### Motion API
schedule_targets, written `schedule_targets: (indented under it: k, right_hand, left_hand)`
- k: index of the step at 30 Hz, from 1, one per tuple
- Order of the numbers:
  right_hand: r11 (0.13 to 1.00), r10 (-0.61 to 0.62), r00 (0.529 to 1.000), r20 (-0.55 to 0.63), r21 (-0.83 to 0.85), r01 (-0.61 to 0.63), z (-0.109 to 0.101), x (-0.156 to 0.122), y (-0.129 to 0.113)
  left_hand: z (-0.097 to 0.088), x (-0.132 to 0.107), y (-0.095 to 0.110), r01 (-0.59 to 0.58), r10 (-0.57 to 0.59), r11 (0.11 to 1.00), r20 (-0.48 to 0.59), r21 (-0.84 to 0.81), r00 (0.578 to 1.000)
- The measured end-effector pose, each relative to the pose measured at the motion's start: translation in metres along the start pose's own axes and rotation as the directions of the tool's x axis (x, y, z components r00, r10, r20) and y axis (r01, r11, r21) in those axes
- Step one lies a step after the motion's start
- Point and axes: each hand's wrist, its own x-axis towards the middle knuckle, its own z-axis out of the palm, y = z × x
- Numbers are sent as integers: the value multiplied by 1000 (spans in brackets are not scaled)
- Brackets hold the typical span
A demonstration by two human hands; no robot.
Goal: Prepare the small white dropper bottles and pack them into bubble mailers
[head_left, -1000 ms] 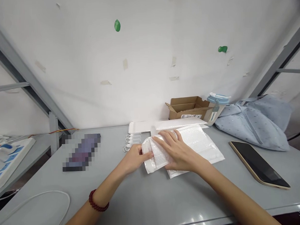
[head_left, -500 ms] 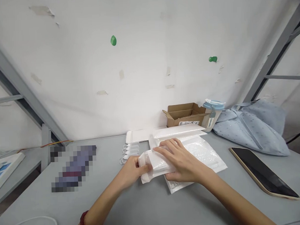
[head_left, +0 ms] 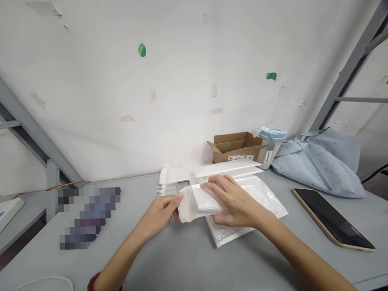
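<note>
A white bubble mailer is held just above the desk, its flap unfolded toward the left. The thumb and fingers of my left hand close on the flap's outer edge. Across the mailer's body lies my right hand, its thumb below and its fingers over the top, gripping it. Beneath sits another bubble mailer, flat on the desk. Behind my left hand are several small white pieces with loops, partly hidden.
More white mailers lie at the back, before an open cardboard box. A blue-lidded cup and a light blue fabric bag stand to its right. A phone is at the right, a pixelated item at the left.
My left hand has shifted slightly left and up, from the mailer's end to the flap's edge. The flap now stretches out further and flatter. My right hand stays on the mailer.
</note>
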Motion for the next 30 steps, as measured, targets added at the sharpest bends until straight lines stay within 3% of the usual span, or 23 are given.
schedule_targets:
  k: [6, 10, 14, 19, 22, 26, 30]
  right_hand:
    - [999, 51, 995, -87, -11, -53, 0, 0, 10]
    - [991, 123, 985, -117, -41, -128, 1, -2, 19]
    - [983, 147, 977, -151, -84, -161, 4, -1, 21]
    - [989, 46, 991, -124, -134, -63, 9, 2, 7]
    - [984, 29, 993, -116, -171, -48, 10, 3, 1]
    - [973, 35, 994, -99, -225, -57, 9, 3, -2]
    - [983, 19, 996, -91, -182, -35, 13, 3, -4]
  left_hand:
    - [-17, -7, 1, -34, 29, 955, 21, 296, 999]
    - [-12, -9, -13, -59, 14, 877, 97, 478, 995]
    - [-4, -6, -23, -126, 93, 771, 86, 625, 992]
    - [-10, -7, -9, -153, 137, 808, 71, 569, 988]
    - [-26, -15, 5, -142, 170, 860, -12, 489, 985]
    - [-45, -24, 17, -67, 131, 909, -129, 412, 983]
    - [-41, -25, 18, -85, 140, 926, -126, 369, 982]
